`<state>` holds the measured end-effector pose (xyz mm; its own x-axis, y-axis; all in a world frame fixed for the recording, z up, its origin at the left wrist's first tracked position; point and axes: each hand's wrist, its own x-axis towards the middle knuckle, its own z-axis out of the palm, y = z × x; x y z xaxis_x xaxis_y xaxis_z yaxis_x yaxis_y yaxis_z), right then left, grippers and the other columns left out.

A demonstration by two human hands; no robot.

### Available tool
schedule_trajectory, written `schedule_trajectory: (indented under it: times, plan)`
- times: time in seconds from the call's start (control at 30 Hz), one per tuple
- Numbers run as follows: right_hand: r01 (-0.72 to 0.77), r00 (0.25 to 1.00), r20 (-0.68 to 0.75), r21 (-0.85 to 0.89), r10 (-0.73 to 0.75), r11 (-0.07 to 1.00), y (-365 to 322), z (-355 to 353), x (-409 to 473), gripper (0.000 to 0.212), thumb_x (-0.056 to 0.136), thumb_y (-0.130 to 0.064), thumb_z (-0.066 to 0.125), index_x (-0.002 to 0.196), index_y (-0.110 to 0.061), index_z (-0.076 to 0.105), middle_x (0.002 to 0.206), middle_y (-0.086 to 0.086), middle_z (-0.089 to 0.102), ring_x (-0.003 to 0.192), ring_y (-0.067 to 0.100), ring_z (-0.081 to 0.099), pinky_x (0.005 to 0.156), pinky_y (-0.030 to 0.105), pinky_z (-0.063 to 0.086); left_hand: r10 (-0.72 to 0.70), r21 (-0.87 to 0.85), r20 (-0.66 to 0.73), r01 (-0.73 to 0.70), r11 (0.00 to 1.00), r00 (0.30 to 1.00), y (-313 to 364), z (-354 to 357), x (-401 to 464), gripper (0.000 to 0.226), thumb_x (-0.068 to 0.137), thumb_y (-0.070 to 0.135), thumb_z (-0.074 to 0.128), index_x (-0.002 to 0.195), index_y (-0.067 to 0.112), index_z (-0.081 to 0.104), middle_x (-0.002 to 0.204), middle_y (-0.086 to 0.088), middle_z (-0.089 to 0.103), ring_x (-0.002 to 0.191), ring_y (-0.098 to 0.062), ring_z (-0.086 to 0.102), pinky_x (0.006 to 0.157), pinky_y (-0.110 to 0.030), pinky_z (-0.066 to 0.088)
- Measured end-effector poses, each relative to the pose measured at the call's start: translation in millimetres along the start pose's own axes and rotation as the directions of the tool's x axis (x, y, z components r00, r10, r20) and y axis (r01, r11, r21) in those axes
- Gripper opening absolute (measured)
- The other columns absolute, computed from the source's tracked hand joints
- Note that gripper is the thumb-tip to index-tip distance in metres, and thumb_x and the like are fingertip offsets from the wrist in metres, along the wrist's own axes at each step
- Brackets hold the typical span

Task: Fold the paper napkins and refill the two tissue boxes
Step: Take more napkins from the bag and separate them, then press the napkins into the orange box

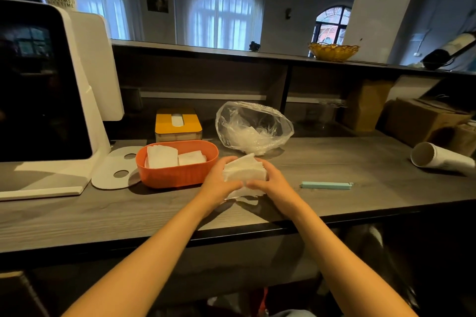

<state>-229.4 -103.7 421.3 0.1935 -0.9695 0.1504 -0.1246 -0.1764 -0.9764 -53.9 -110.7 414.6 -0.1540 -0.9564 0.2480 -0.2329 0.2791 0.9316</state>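
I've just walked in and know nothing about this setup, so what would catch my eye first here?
Most likely the two hands meeting at the middle of the wooden counter: the left hand and right hand both grip a stack of white napkins. Just left of them sits a bright orange tissue box, open and partly filled with folded napkins. Behind it stands a yellow-lidded tissue box, beside a crumpled clear plastic bag.

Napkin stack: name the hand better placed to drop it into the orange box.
Left. Both hands grip the napkin stack, but the left hand is nearer the orange box; the right hand is on the far side.
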Motion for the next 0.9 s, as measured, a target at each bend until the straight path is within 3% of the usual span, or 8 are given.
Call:
schedule_trajectory:
  times: [0.07, 0.13, 0.23, 0.33, 0.53, 0.63, 0.7, 0.9]
  plan:
    - [-0.032, 0.983, -0.175, 0.09, 0.048, 0.995, -2.0, 17.7, 3.7, 0.043, 0.091, -0.023, 0.07, 0.131, -0.02, 0.055, 0.116, 0.001, 0.064, 0.101, 0.016, 0.065, 0.071, 0.023, 0.055, -0.066, -0.191, -0.12, 0.043, 0.981, 0.991, 1.2, 16.3, -1.3, 0.03, 0.094, 0.021, 0.065, 0.123, 0.026, 0.058, 0.116, 0.0, 0.062, 0.105, -0.014, 0.061, 0.078, -0.024, 0.051]
    - [-0.039, 0.907, -0.415, 0.098, 0.076, 0.994, -1.5, 34.5, 13.2, 0.03, 0.089, -0.033, 0.07, 0.115, -0.019, 0.064, 0.107, 0.001, 0.067, 0.096, 0.016, 0.066, 0.074, 0.03, 0.057, -0.151, -0.319, -0.245, 0.068, 0.945, 0.958, 4.9, 32.0, -0.3, 0.02, 0.098, 0.034, 0.056, 0.113, 0.024, 0.065, 0.109, -0.003, 0.067, 0.099, -0.02, 0.065, 0.079, -0.031, 0.053]
    - [-0.056, 0.823, -0.558, 0.101, 0.103, 0.993, 0.1, 46.5, 21.3, 0.029, 0.085, -0.042, 0.073, 0.089, -0.013, 0.069, 0.087, 0.001, 0.069, 0.083, 0.016, 0.066, 0.073, 0.037, 0.056, -0.223, -0.285, -0.429, 0.104, 0.953, 0.875, 9.3, 44.1, 3.0, 0.025, 0.102, 0.032, 0.049, 0.098, 0.019, 0.069, 0.092, -0.002, 0.067, 0.086, -0.017, 0.063, 0.067, -0.03, 0.047]
    - [-0.069, 0.785, -0.604, 0.134, 0.137, 0.989, -0.9, 40.6, 22.1, 0.023, 0.091, -0.03, 0.066, 0.087, -0.008, 0.067, 0.085, 0.003, 0.064, 0.082, 0.017, 0.058, 0.069, 0.031, 0.046, -0.205, -0.24, -0.517, 0.089, 0.967, 0.831, 9.0, 42.6, 6.2, 0.024, 0.102, 0.02, 0.047, 0.097, 0.016, 0.071, 0.093, 0.003, 0.066, 0.087, -0.012, 0.059, 0.066, -0.025, 0.044]
    - [-0.042, 0.808, -0.584, 0.074, 0.077, 0.996, 3.9, 40.0, 21.1, 0.013, 0.093, -0.029, 0.062, 0.095, -0.017, 0.066, 0.092, -0.002, 0.064, 0.089, 0.017, 0.061, 0.072, 0.029, 0.048, -0.169, -0.222, -0.495, 0.063, 0.973, 0.852, 6.2, 44.7, 10.2, 0.017, 0.101, 0.025, 0.053, 0.101, 0.018, 0.068, 0.097, 0.004, 0.066, 0.09, -0.01, 0.059, 0.066, -0.023, 0.042]
    - [-0.048, 0.772, -0.626, 0.112, 0.108, 0.993, 2.5, 37.0, 21.6, 0.014, 0.093, -0.02, 0.057, 0.082, -0.015, 0.065, 0.083, -0.001, 0.061, 0.084, 0.019, 0.058, 0.074, 0.035, 0.046, -0.199, -0.202, -0.534, 0.104, 0.974, 0.822, 6.6, 42.9, 12.9, 0.016, 0.101, 0.018, 0.051, 0.105, 0.019, 0.067, 0.098, 0.007, 0.062, 0.09, -0.009, 0.057, 0.066, -0.02, 0.041]
    - [-0.033, 0.807, -0.584, 0.099, 0.085, 0.995, 1.0, 39.5, 23.7, 0.02, 0.093, -0.019, 0.058, 0.075, -0.014, 0.064, 0.077, 0.0, 0.061, 0.078, 0.017, 0.056, 0.071, 0.035, 0.045, -0.179, -0.22, -0.495, 0.077, 0.973, 0.85, 7.5, 43.0, 14.7, 0.015, 0.1, 0.02, 0.052, 0.101, 0.017, 0.067, 0.094, 0.005, 0.064, 0.085, -0.009, 0.058, 0.064, -0.022, 0.041]
    - [-0.032, 0.764, -0.636, 0.122, 0.103, 0.992, 0.1, 40.4, 21.7, 0.016, 0.093, -0.017, 0.056, 0.081, -0.016, 0.066, 0.081, 0.001, 0.063, 0.082, 0.021, 0.061, 0.077, 0.042, 0.053, -0.156, -0.091, -0.52, 0.127, 0.988, 0.84, 8.1, 38.4, 18.3, 0.012, 0.099, 0.018, 0.054, 0.097, 0.021, 0.065, 0.089, 0.01, 0.061, 0.083, -0.006, 0.056, 0.064, -0.02, 0.041]
